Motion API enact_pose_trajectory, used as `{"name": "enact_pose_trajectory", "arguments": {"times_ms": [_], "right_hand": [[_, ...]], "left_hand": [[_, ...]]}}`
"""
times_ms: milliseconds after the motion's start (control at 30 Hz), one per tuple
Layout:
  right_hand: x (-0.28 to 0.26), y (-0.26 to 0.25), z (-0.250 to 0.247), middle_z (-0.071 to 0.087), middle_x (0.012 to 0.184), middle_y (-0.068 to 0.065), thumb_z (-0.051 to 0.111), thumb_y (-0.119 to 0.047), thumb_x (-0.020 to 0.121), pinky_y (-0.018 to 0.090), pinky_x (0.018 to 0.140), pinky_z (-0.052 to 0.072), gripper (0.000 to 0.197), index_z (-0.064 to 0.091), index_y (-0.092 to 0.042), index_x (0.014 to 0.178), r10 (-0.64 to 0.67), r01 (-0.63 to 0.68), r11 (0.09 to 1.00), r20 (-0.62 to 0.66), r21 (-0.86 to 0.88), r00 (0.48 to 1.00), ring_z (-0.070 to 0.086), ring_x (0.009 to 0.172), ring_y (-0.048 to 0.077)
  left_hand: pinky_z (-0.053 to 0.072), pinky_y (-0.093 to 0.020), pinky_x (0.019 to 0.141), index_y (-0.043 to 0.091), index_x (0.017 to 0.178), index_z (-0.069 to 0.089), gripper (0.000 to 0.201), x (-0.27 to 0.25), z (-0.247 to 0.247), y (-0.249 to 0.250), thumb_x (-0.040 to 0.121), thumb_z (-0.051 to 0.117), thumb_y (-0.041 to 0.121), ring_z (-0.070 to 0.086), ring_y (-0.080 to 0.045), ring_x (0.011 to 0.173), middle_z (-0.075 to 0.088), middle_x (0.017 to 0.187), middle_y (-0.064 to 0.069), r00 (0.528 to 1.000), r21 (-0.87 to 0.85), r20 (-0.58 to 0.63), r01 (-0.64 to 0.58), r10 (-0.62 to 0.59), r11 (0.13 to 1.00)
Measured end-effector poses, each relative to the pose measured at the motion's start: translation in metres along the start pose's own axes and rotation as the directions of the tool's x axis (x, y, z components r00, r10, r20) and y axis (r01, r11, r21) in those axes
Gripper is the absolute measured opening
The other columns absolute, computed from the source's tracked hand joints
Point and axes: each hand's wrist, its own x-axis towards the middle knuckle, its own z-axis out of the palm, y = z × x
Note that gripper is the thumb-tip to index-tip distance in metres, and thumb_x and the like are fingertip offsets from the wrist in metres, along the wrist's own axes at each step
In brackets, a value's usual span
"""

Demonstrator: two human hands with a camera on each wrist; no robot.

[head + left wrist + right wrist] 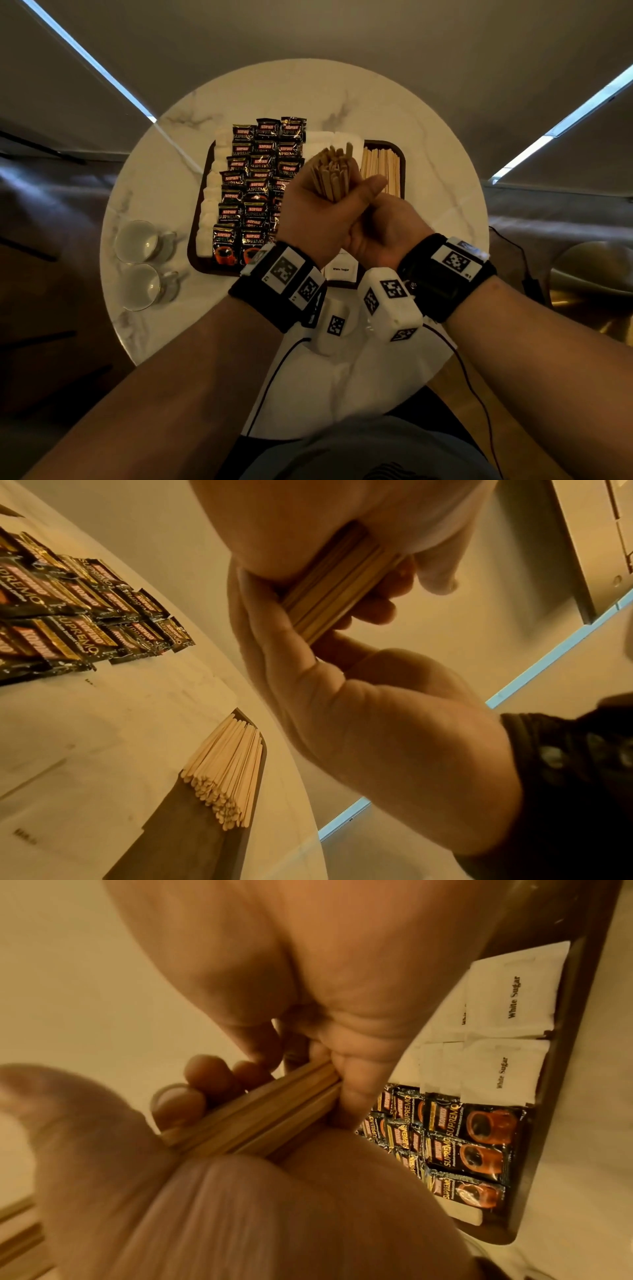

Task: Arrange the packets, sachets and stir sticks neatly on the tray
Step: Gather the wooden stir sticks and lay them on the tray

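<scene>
Marble round table [164,192] bearing a dark tray [400,154]; both hands raised above it, clasped on one bundle of wooden stir sticks [334,174].
Left hand [318,219] and right hand [387,233], pressed together, grip the upright bundle. Below, more stir sticks [380,164] line the tray's right side, Kopiko Supremo coffee packets [255,185] its left-centre rows, White Sugar sachets [507,993] between. Two glass cups [144,263] stand left of the tray.

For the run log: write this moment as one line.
left hand + right hand: grip stick bundle above tray | loose sticks: tray right | coffee packets: rows | sugar sachets: beside packets
</scene>
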Motion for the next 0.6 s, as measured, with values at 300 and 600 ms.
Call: {"name": "enact_pose_trajectory", "arguments": {"times_ms": [300,600], "right_hand": [[0.008,0.0,-0.007,0.068,0.127,0.016,0.04,-0.017,0.108,0.041,0.09,0.061,0.04,0.064,0.002,0.134,0.014,-0.007,0.998,-0.122,0.056,0.992,0.069,0.115,0.028],[0.01,-0.024,-0.044,0.078,0.102,0.008,0.06,-0.015,0.102,0.036,0.089,0.062,0.017,0.077,-0.013,0.104,-0.317,0.014,0.817,-0.429,-0.576,0.846,0.074,0.1,0.025]], "left_hand": [[0.062,-0.046,0.077,0.004,0.083,0.066,0.02,0.006,0.006,-0.012,0.088,0.078,0.02,0.072,-0.025,0.077,0.071,0.077,-0.008,1.0,0.039,-0.021,0.019,-0.019,0.999],[0.058,-0.039,0.057,0.015,0.08,0.059,0.031,0.058,0.03,-0.064,0.093,0.068,0.042,0.058,-0.02,0.051,0.059,0.064,-0.004,0.91,0.107,-0.063,0.414,-0.409,0.904]]}}
